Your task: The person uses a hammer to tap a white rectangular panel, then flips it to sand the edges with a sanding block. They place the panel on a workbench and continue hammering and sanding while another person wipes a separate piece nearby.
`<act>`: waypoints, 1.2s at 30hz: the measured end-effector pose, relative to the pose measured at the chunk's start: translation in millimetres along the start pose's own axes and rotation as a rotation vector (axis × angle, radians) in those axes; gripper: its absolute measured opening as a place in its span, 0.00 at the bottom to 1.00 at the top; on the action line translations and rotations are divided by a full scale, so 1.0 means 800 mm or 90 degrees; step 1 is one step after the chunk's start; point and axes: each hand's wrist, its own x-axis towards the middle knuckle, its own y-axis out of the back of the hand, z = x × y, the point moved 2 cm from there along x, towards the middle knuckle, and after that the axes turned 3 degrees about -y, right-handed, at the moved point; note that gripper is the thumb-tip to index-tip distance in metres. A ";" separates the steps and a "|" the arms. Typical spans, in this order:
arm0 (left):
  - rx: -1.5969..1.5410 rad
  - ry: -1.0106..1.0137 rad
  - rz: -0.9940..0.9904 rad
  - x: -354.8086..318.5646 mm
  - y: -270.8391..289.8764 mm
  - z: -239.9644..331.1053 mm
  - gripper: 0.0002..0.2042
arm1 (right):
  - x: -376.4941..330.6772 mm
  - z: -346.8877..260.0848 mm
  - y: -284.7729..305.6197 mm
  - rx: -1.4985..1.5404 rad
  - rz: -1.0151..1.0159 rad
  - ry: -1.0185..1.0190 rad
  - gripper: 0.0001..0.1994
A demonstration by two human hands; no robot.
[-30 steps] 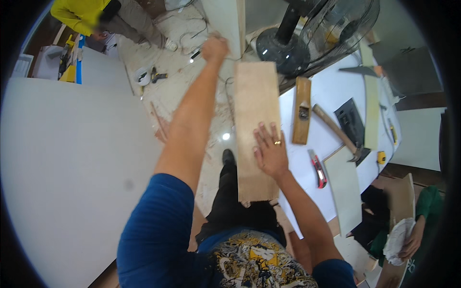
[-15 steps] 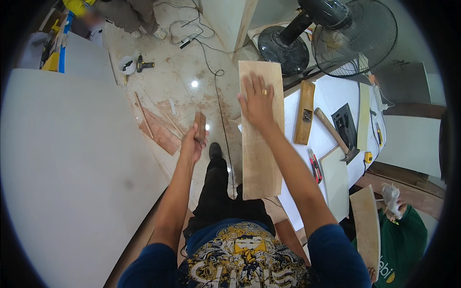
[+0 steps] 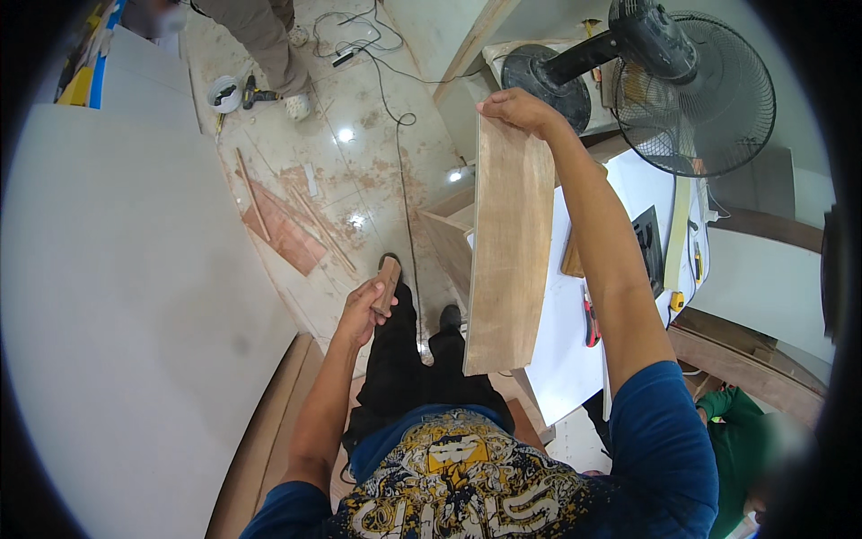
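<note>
My left hand [image 3: 361,312] is closed around a small brown wooden block [image 3: 386,286], held in front of my legs. With my right hand [image 3: 518,110] I grip the far end of a long, pale wooden board [image 3: 510,251], fingers curled over its top edge. The board's near end reaches close to my waist, beside a white-topped table [image 3: 558,364]. Beyond the board, my right forearm covers most of a wooden hand plane [image 3: 572,258]. A red and black utility knife [image 3: 590,322] lies next to that arm.
A black fan [image 3: 696,94] stands at the far right. A yellow tape measure [image 3: 676,301] rests on the table. At left is a large white panel [image 3: 126,269]. Cable [image 3: 409,180], drill [image 3: 256,93], bucket [image 3: 224,93] and plywood scrap [image 3: 285,238] lie on the floor. Two people are nearby.
My right hand has gone from lying flat on the board's face to gripping its far end. The board has shifted right; the block is slightly lower. The far person has stepped nearer the drill.
</note>
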 end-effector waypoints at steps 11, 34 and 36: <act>-0.200 -0.085 -0.078 0.042 -0.050 0.025 0.23 | -0.185 0.035 -0.218 -0.324 0.477 -0.037 0.47; 0.967 -0.657 -0.329 0.036 -0.330 0.038 0.32 | -0.605 0.255 -0.098 0.202 0.556 0.083 0.25; 1.086 -0.687 -0.271 0.021 -0.351 0.026 0.33 | -0.644 0.286 -0.101 0.298 0.545 0.061 0.26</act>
